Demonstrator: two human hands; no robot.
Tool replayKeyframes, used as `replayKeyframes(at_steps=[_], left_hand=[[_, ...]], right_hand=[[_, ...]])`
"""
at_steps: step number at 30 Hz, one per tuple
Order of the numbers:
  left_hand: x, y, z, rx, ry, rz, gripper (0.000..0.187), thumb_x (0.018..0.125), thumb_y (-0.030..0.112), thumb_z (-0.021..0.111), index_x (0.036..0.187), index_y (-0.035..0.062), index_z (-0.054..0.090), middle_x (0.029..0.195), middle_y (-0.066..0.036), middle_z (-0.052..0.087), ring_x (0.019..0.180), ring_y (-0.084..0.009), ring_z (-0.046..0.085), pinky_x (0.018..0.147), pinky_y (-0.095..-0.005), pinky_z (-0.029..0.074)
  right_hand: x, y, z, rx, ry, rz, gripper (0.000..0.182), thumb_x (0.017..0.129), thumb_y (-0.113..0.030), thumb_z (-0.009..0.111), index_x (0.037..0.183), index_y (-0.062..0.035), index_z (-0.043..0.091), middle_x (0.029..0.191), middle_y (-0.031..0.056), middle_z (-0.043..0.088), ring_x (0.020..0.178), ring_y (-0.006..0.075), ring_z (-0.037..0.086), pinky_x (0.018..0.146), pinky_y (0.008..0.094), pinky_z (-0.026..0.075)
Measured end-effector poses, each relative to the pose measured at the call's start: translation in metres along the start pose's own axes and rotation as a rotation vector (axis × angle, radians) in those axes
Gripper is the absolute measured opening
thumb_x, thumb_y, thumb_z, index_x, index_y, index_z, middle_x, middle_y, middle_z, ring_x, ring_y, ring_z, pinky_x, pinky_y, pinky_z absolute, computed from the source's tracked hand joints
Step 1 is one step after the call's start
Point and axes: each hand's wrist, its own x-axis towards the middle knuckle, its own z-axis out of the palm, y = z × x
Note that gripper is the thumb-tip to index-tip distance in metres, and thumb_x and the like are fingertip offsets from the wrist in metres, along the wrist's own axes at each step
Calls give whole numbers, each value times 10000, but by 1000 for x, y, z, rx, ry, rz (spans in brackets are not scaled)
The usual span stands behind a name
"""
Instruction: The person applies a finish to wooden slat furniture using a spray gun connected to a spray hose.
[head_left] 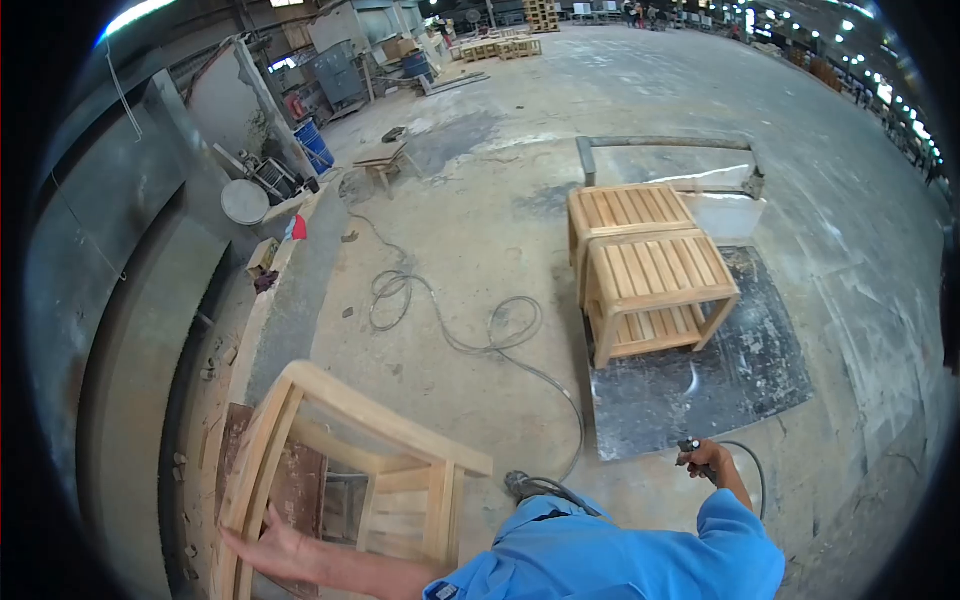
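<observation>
My left hand (pixel 268 547) grips the edge rail of a pale wooden table (pixel 390 425), which stands tilted at my left side. Its slatted lower part faces me, and some of its legs are hidden. In my right hand (pixel 712 458), held out to the right, is a small dark spray gun (pixel 688 446) with a hose (pixel 757 470) running down behind my arm. Ahead of that hand, two slatted wooden side tables (pixel 660 270) stand close together on a dark flat sheet (pixel 690 395), apart from both hands.
A long hose (pixel 440 320) lies in loops across the concrete floor. Behind the side tables stands a metal frame (pixel 665 142). A low ledge (pixel 290 290) and large metal panels (pixel 150 300) line the left. Farther off are a small wooden stool (pixel 382 158) and a blue drum (pixel 314 146).
</observation>
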Motion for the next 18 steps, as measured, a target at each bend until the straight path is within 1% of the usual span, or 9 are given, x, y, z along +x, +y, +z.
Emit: replayKeyframes(at_steps=[2,5,9,13,14,15,16,17,18], left_hand=[[37,-10,-7,21,24,13,637,908,196,743,1467,42,481,1477,-184,493,1379,-351,458,1134,-619,377],[132,-25,-35,50,87,99,656,897,241,767,1442,6,487,1420,-194,509,1360,-384,456,1076,-616,448],[225,-36,-96,319,-65,443,694,850,190,817,1429,-8,490,1403,-201,519,1331,-383,481,1044,-594,482],[280,-37,-142,619,-207,778,737,803,140,868,1416,-21,493,1385,-208,530,1302,-381,506,1012,-573,516],[290,-40,-152,697,-112,799,781,748,112,903,1404,-23,502,1375,-201,540,1262,-362,536,1001,-534,530],[293,-33,-147,798,6,838,826,693,84,938,1391,-25,512,1366,-195,550,1221,-343,566,990,-495,545],[238,-28,-99,1133,75,929,838,671,89,951,1387,-11,526,1384,-168,546,1204,-298,574,1022,-428,535],[197,-36,-45,965,131,783,893,598,77,984,1373,5,546,1386,-155,545,1238,-258,552,1036,-388,525],[196,-42,-31,1006,153,771,766,735,148,917,1383,10,531,1403,-159,529,1296,-324,508,1061,-464,503]], right_hand=[[59,-7,14,14,-21,-12,283,914,-326,747,922,-44,720,720,95,685,622,196,685,510,395,516],[184,5,39,-142,24,-233,295,914,-313,722,829,-31,737,749,134,721,542,241,662,521,394,538],[157,-138,75,-312,-28,-12,292,911,-312,742,867,-24,724,739,143,705,515,241,650,484,410,525],[191,-206,107,-171,-102,-181,253,919,-288,733,950,-38,703,710,136,683,498,245,641,441,415,503],[191,-222,115,-121,-38,-183,232,923,-273,724,979,-50,691,696,132,674,498,245,641,427,410,497],[190,-238,131,-101,1,-184,216,926,-257,715,1009,-62,679,683,128,664,498,245,640,414,404,490],[196,-246,140,-146,8,-192,214,927,-264,714,1023,-77,675,681,131,663,488,246,636,404,402,488],[203,-257,144,-202,7,-215,213,928,-270,713,1038,-93,671,678,133,662,477,246,633,395,400,486],[202,-266,153,-225,-24,-276,249,926,-294,715,977,-54,674,649,138,651,445,258,623,381,411,486]])
